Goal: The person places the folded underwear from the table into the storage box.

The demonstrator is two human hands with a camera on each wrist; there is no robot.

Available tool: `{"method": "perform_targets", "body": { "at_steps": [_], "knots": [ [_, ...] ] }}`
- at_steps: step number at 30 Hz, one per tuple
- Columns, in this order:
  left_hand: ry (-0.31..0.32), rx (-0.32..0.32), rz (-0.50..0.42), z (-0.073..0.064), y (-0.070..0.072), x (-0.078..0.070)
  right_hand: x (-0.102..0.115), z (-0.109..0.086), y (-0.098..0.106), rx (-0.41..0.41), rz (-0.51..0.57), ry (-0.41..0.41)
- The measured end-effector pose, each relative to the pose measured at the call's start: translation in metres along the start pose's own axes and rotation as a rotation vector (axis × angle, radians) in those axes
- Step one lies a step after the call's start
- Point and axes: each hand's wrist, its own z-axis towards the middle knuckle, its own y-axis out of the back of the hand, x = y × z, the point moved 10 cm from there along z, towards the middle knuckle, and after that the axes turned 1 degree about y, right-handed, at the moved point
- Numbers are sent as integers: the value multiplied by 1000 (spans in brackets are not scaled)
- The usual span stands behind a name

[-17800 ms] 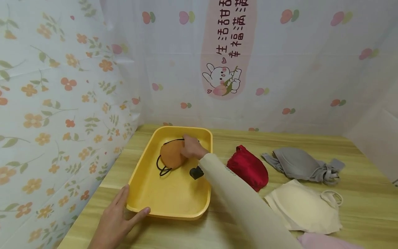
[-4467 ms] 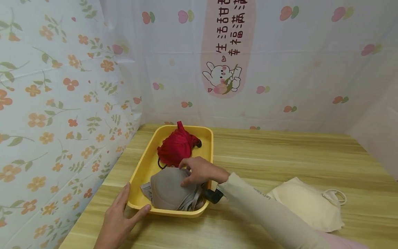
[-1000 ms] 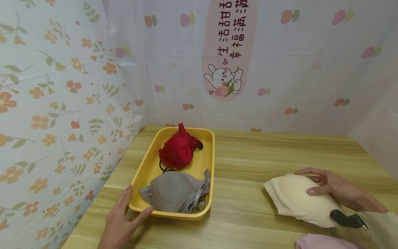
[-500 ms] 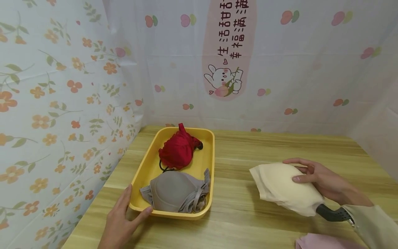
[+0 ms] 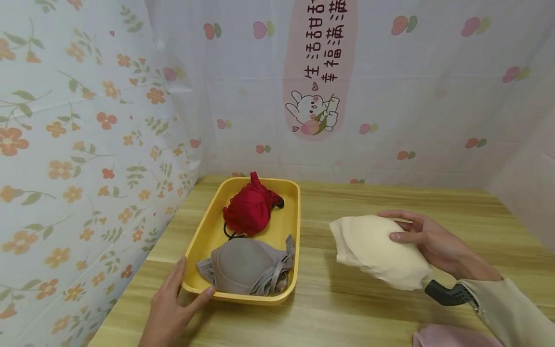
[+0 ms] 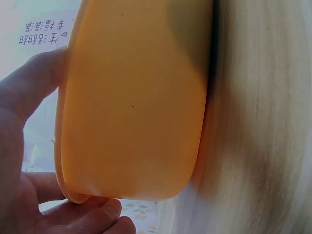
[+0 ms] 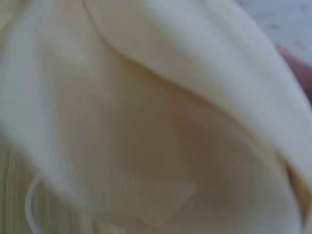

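My right hand (image 5: pixel 433 241) grips a folded cream bra (image 5: pixel 377 248) above the table, thumb on top of the cup. In the right wrist view the cream bra (image 7: pixel 146 117) fills nearly everything, blurred. My left hand (image 5: pixel 171 308) holds the near left corner of a yellow tray (image 5: pixel 199 236), thumb along the near rim and fingers at the left side. The left wrist view shows that hand (image 6: pixel 29 126) around the tray's rim. Inside the tray lie a red bra (image 5: pixel 249 207) at the back and a grey bra (image 5: pixel 244 267) in front. A black cord (image 5: pixel 231 235) shows beneath the red one.
A pink garment (image 5: pixel 451 336) lies at the table's near right edge, partly out of frame. The wood-grain table (image 5: pixel 338 308) meets a printed cloth wall (image 5: pixel 390 96) at the back and a floral one (image 5: pixel 78 193) on the left.
Earlier, the orange bra, then the red and grey ones, came to be in the tray; the orange one is now covered. My right hand has lifted the cream bra leftward. My left hand stays put.
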Motion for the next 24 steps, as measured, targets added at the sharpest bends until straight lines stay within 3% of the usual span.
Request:
{"method": "perform_targets", "body": {
  "at_steps": [12, 24],
  "knots": [
    [-16, -9, 1, 0, 0, -1, 19, 23, -49, 107, 132, 95],
    [11, 25, 6, 1, -3, 2, 1, 68, -99, 73, 148, 40]
  ]
}}
